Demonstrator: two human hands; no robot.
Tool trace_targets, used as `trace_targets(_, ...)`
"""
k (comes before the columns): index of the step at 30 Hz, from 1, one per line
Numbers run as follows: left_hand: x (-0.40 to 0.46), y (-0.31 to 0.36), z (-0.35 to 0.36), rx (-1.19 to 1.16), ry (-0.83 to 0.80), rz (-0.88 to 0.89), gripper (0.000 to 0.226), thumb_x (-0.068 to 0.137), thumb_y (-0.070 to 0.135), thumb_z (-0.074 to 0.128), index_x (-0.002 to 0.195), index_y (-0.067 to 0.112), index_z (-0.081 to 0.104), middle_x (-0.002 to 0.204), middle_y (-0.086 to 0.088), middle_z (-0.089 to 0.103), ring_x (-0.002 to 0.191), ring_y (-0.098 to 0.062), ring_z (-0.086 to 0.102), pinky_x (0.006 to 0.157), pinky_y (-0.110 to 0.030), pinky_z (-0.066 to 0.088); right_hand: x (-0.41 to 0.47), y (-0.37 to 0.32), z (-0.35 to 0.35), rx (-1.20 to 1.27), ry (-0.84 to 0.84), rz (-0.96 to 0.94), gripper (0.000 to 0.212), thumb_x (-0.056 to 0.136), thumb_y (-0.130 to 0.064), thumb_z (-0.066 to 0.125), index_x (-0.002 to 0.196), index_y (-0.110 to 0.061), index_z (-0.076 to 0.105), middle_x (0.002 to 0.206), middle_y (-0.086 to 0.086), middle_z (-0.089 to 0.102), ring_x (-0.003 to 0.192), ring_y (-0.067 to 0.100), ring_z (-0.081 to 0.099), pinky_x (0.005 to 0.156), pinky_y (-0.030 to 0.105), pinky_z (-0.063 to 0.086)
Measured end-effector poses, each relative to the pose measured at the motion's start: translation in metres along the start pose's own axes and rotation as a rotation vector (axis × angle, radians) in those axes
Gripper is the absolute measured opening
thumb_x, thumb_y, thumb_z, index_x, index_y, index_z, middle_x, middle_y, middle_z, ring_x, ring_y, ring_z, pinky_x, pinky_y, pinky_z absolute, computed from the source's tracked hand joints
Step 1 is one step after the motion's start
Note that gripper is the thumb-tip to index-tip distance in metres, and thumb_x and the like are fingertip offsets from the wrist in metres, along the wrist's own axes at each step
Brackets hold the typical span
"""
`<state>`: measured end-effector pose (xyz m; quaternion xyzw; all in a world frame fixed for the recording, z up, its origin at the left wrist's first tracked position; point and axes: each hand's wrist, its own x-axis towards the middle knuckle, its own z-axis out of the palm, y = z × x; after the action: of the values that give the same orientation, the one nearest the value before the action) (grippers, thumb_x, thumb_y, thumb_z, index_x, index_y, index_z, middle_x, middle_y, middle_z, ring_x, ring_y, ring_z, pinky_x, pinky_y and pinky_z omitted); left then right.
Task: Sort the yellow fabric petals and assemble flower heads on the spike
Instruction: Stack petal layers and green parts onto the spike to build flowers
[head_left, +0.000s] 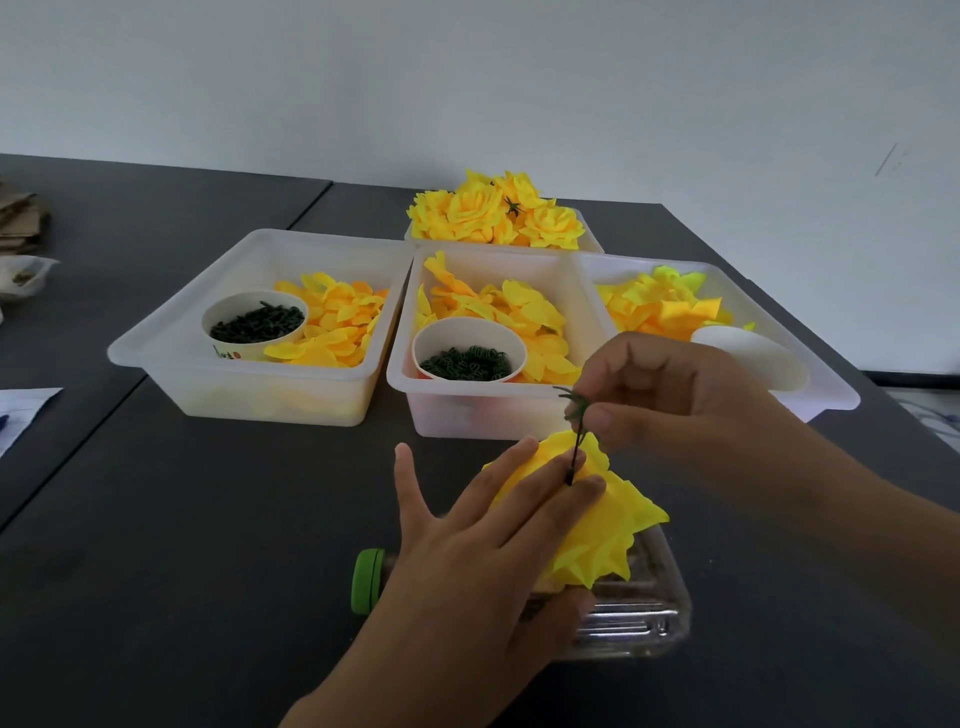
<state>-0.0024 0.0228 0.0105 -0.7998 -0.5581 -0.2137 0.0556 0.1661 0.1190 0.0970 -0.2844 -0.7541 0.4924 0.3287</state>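
**Threading petals at the trays**

Pinching a thin green stem piece (575, 415), the right hand (670, 400) works above crinkled yellow petals (608, 525), which the left hand (483, 535) presses flat-fingered onto a clear bottle (644, 613). Three translucent tubs (270, 384) hold loose petals; paper cups (254, 325) hold dark green bits.

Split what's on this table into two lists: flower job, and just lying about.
Job: yellow fabric petal stack under left hand; thin green plastic stem piece pinched by right hand; translucent plastic petal bins; paper cups of green parts.
Lying about: brown cardboard scraps; white paper sheet.
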Motion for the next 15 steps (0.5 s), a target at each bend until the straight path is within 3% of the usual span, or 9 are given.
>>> trace_targets(15, 0.0003, 0.0006, -0.0018, 0.007, -0.005, -0.002, 0.06, 0.092, 0.062, 0.032, 0.148, 0.039, 0.028, 0.156, 0.02, 0.026, 0.146, -0.012, 0.024, 0.097, -0.076, 0.006, 0.0036, -0.0097, -0.0021, -0.054, -0.057, -0.053, 0.012, 0.077, -0.004, 0.063, 0.083, -0.015, 0.065, 0.072, -0.004, 0.065, 0.064, 0.005, 0.059, 0.059, 0.015, 0.046)
